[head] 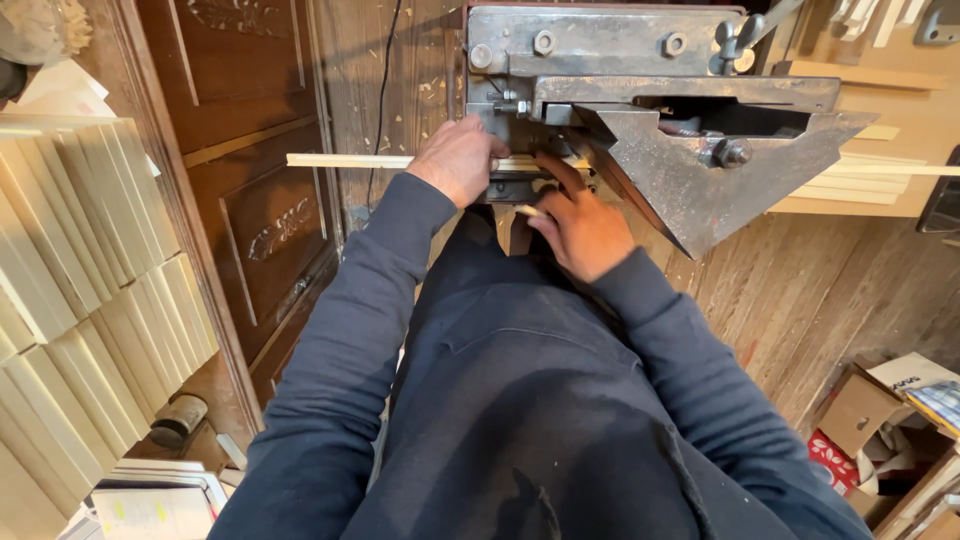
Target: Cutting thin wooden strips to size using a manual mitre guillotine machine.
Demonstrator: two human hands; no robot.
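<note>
Worn plank floor point(800, 290) is seen below; a thin pale wooden strip point(345, 160) is gripped by the left hand point(458, 160) against the grey metal machine point(660, 110), right hand point(580, 228) fingers spread loose beside it.

Warm, fairly even indoor light fills the view, brightest at the upper right, where the pale wooden strips point(870, 180) look nearly washed out. The grey metal machine point(690, 150) takes a soft sheen on its flat faces, with no hard glare. Shadow pools beneath it, around the left hand point(458, 158) and right hand point(578, 222), and in the folds of the dark blue clothing point(520, 400). The dark wooden door point(250, 170) stays dim. Focus holds sharp in the centre; the wide lens bends straight lines and softens detail toward the 4 corners.
</note>
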